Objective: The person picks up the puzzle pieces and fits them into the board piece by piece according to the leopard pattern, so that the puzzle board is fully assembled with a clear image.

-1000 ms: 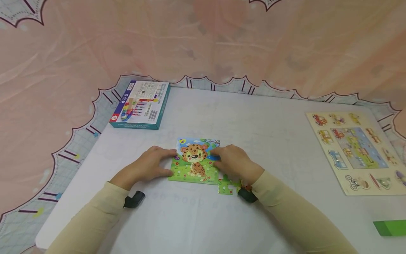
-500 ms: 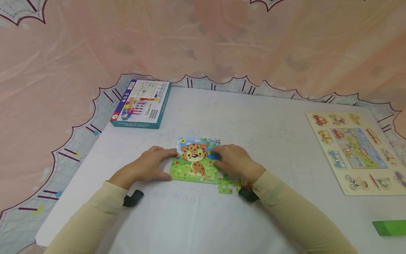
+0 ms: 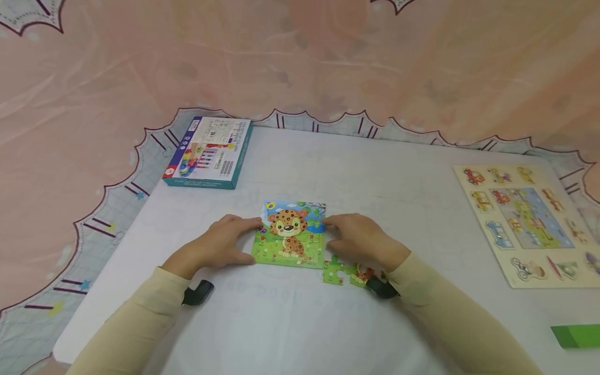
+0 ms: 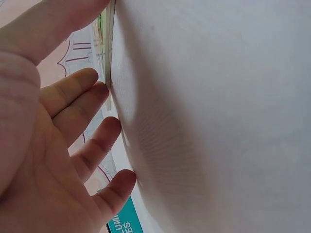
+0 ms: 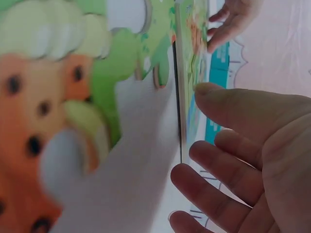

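Observation:
A square jigsaw puzzle (image 3: 290, 239) of a spotted leopard cub on grass lies flat at the middle of the white table. Along its left edge rests my left hand (image 3: 220, 242), thumb and index fingertips at the side, the other fingers loosely extended in the left wrist view. My right hand (image 3: 365, 239) is at the opposite edge with its fingers relaxed; the right wrist view puts the thumb (image 5: 228, 104) right at the board's rim. Loose puzzle pieces (image 3: 333, 272) with green grass and orange spotted fur lie below the right hand, partly covered by the black wrist camera.
At the back left stands a flat boxed toy set (image 3: 208, 151) with teal sides. A wooden peg-style picture board (image 3: 487, 250) with vehicles lies at the right, and a green block (image 3: 574, 337) near the front right. A patterned curtain (image 3: 300, 62) hangs behind the table (image 3: 356, 161).
My right hand has drawn back slightly to the right, from over the puzzle's right side to its edge, uncovering more of the picture and the loose pieces. The left hand stays at its edge.

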The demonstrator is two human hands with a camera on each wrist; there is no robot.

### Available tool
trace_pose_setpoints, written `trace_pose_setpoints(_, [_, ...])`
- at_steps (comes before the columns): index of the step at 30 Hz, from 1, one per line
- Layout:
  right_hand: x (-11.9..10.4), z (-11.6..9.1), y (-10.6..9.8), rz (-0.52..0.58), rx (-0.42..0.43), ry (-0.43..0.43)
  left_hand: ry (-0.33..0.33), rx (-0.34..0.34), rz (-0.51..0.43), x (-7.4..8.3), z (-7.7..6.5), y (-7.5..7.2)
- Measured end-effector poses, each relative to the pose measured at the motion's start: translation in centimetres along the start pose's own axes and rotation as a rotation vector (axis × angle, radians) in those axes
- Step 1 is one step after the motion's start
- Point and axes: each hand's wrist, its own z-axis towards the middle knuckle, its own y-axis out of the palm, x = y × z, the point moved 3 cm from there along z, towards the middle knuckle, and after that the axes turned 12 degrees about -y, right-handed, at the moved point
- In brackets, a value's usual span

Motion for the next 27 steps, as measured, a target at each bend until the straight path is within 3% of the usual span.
trace_pose_setpoints(13, [-0.3, -3.1, 0.7, -0.02, -0.028, -0.034, 0.0, -0.001, -0.003, -0.1, 0.7, -0.2])
trace_pose_setpoints(27, [-1.1, -4.2, 2.3, -0.094, 0.018, -0.118, -0.037, -0.025, -0.008, 0.0, 1.1, -0.5])
